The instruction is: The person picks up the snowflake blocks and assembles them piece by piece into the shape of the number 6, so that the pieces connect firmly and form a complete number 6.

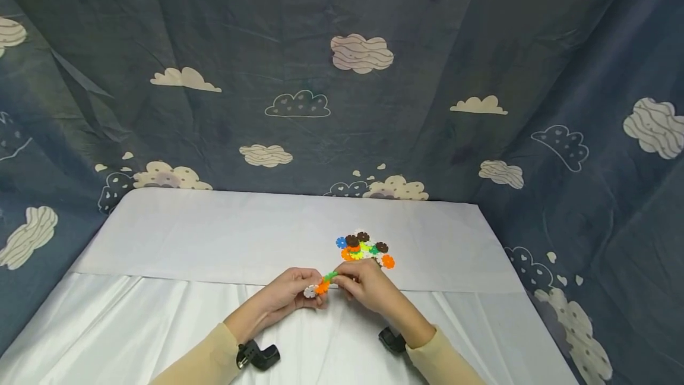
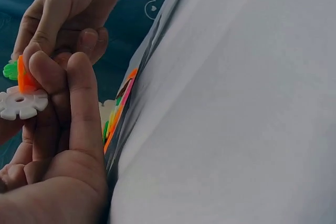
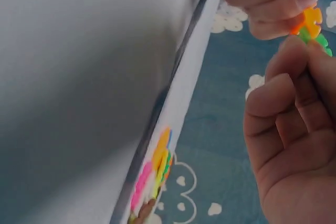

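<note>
My left hand (image 1: 293,293) holds a joined pair of notched plastic discs, one white (image 2: 22,103) and one orange (image 1: 322,287). The orange disc stands at an angle to the white one, slotted against its edge. Between thumb and fingertips my right hand (image 1: 369,287) pinches a green disc (image 1: 331,276), which meets the orange disc's upper edge. In the right wrist view the green disc (image 3: 316,41) touches the orange disc (image 3: 312,22); whether it is fully slotted in I cannot tell. Both hands are raised a little over the white cloth, close together.
Just beyond my right hand lies a loose pile of notched discs (image 1: 357,248) in brown, orange, blue, yellow, green and white. A white cloth (image 1: 214,236) covers the table. Dark curtains (image 1: 299,135) with cloud prints hang behind it and at both sides.
</note>
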The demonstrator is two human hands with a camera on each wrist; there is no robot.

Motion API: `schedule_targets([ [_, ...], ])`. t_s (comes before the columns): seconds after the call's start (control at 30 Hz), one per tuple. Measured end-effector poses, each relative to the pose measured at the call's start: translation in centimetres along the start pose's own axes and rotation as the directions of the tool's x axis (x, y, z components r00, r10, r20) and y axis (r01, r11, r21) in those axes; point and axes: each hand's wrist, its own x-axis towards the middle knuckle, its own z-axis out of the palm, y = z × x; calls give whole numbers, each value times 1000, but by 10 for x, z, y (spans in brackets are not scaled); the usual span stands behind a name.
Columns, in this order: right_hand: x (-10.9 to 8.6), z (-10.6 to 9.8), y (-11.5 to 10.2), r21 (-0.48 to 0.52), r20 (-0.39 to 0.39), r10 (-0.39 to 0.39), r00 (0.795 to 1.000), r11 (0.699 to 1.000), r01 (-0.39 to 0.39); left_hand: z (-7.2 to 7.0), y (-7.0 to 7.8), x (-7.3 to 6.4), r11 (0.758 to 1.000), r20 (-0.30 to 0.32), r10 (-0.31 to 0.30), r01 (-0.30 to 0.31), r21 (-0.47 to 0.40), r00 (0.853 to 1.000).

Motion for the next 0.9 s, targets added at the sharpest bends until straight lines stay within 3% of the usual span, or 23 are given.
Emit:
schedule_targets([
  [0.07, 1, -1, 0, 27, 22, 36, 999, 999, -36, -1, 1, 0, 1000, 9, -6, 6, -4, 1000],
  [0.13, 2, -1, 1, 107, 63, 121, 991, 986, -127, -2, 1, 0, 1000, 19, -18, 18, -4, 1000],
  [0.3, 3, 0, 10, 342, 133, 339, 931, 866, -364, -1, 2, 1, 999, -27, -2, 3, 40, 1000],
  [0.37, 4, 1, 13, 371, 134, 372, 918, 841, -395, 0, 2, 1, 994, -74, 26, -18, 106, 997],
  [0.5, 4, 5, 16, 361, 126, 370, 920, 847, -390, 7, 0, 2, 952, -177, 96, -38, 304, 980],
  [0.57, 4, 6, 17, 371, 121, 379, 918, 840, -395, 11, -1, 4, 935, -218, 123, -40, 351, 968],
  [0.63, 4, 4, 18, 401, 101, 401, 911, 821, -406, 12, -2, 4, 940, -268, 135, -38, 338, 954],
  [0.73, 3, -7, 25, 463, 39, 455, 890, 781, -419, 11, -4, 5, 970, -306, 125, -51, 239, 944],
  [0.9, -3, -40, 52, 546, -116, 544, 831, 734, -404, 8, -3, 5, 993, -316, 99, -72, 95, 944],
])
